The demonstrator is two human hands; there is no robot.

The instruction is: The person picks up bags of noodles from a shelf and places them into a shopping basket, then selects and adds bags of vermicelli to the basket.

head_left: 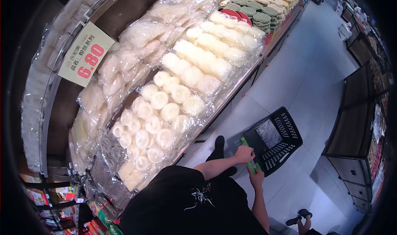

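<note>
My left hand (245,154) is closed round the green handle (249,162) of a dark shopping basket (283,151). Just below it, my right hand (256,178) grips the lower end of the same handle. A silvery packet (269,133) lies inside the basket, which is low over the floor in front of my feet. Left of my hands, a display shelf holds round pale noodle nests (165,138) and rows of white noodle bundles (202,59) under clear plastic.
A price sign (87,55) reading 6.80 hangs at the upper left. Green noodle cakes (261,18) lie farther along the shelf. Dark display cabinets (351,123) line the aisle's right side. Another person's feet (305,214) show at the bottom right.
</note>
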